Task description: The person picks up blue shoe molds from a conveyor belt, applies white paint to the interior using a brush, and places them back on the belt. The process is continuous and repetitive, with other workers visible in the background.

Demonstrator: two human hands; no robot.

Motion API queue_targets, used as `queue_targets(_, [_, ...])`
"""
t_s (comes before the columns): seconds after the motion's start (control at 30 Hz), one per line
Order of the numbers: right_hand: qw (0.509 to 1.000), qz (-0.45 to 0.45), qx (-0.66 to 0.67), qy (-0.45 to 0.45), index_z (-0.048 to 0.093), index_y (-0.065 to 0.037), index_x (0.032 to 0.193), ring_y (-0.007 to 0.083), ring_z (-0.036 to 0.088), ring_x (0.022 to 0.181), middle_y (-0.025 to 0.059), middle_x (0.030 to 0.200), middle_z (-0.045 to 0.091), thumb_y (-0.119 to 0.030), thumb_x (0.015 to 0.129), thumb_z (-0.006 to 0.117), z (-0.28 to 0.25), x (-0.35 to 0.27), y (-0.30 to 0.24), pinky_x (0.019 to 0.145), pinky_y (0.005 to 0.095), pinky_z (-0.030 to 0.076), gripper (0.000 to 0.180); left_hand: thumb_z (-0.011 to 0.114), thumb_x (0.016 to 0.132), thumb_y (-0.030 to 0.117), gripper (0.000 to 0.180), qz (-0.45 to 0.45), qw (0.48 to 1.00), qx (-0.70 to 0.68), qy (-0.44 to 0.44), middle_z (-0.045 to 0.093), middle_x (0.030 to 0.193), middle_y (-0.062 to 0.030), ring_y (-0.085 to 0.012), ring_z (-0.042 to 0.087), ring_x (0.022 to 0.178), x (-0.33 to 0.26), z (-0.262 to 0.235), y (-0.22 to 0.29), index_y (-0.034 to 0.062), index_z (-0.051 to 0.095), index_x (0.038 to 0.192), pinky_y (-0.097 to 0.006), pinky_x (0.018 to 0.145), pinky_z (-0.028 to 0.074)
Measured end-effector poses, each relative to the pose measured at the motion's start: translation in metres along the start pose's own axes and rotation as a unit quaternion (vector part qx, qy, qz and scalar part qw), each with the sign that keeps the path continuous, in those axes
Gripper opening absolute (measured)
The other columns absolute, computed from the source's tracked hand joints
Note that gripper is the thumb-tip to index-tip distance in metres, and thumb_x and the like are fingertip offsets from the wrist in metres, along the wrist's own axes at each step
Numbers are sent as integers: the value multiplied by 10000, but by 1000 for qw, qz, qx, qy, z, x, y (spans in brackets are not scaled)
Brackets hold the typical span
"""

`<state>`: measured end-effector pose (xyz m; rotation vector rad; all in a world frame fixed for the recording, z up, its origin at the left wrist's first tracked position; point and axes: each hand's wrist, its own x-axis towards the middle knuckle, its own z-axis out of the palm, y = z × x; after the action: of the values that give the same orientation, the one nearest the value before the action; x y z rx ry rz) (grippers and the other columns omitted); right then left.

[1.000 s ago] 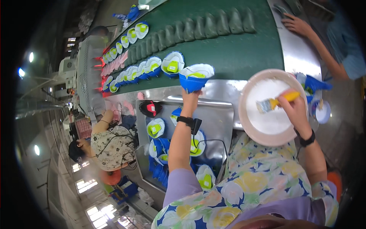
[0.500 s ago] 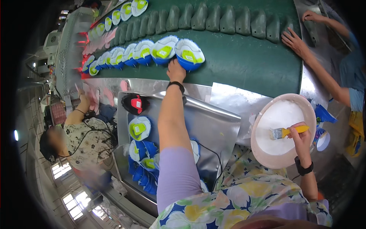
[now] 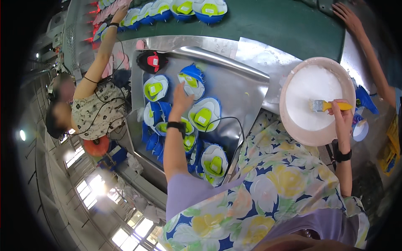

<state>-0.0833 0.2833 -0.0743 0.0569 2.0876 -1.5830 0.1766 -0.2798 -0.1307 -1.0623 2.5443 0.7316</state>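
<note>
The left hand (image 3: 182, 97) hovers open over the metal tray (image 3: 243, 90), fingers spread and holding nothing, just beside a blue-and-white sole (image 3: 204, 113) with a lime insert (several more soles lie scattered on the tray around it). The right hand (image 3: 341, 115) is closed around the yellow handle of a brush (image 3: 324, 106), whose bristles rest in the white paste of a pink bowl (image 3: 312, 136). The two hands are well apart. Beyond the tray, more soles (image 3: 209, 9) ride the green belt (image 3: 276, 23), where a co-worker's hand (image 3: 119, 12) reaches.
</note>
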Motion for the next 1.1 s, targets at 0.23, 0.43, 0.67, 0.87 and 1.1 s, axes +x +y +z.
queue_targets(0.23, [997, -44, -36, -59, 611, -21, 972, 80, 601, 736, 25, 851, 635, -152, 939, 639, 11, -4, 1, 659, 221, 488, 138, 645, 779, 161, 503, 35, 975, 64, 208, 630, 1148, -281, -432, 577, 1111, 5, 74, 14, -30, 568, 1238, -472, 957, 437])
queue_targets(0.43, [980, -117, -155, -53, 611, -24, 981, 129, 603, 687, 73, 816, 650, -183, 911, 671, 15, -18, 3, 637, 255, 484, 183, 662, 722, 8, 477, 94, 978, -55, -178, 685, 1019, -190, -287, 668, 979, -9, -42, 120, -4, 550, 1186, -375, 852, 509])
queue_targets(0.67, [969, -178, -158, -67, 610, -24, 994, 258, 650, 727, 138, 849, 657, -206, 892, 693, 42, -29, 2, 659, 321, 516, 225, 641, 744, 22, 430, 323, 920, 194, 105, 569, 1212, -251, -437, 509, 1165, -37, 50, 179, 40, 561, 1166, -470, 983, 417])
queue_targets(0.87, [971, -193, -120, -68, 622, -29, 966, 312, 640, 792, 145, 894, 657, -186, 885, 682, 55, -30, 17, 734, 357, 513, 187, 651, 783, 174, 705, 180, 982, 3, 61, 482, 1287, -281, -432, 460, 1189, -53, 141, 117, -42, 385, 1399, -456, 1032, 373])
queue_targets(1.1, [897, -280, -268, -214, 607, -41, 942, 339, 627, 891, 154, 922, 641, -169, 851, 660, 36, -26, 16, 812, 427, 494, 166, 618, 844, 64, 420, 211, 956, 195, -65, 585, 1118, -248, -449, 577, 1040, -19, 89, 160, 20, 507, 1246, -466, 865, 495])
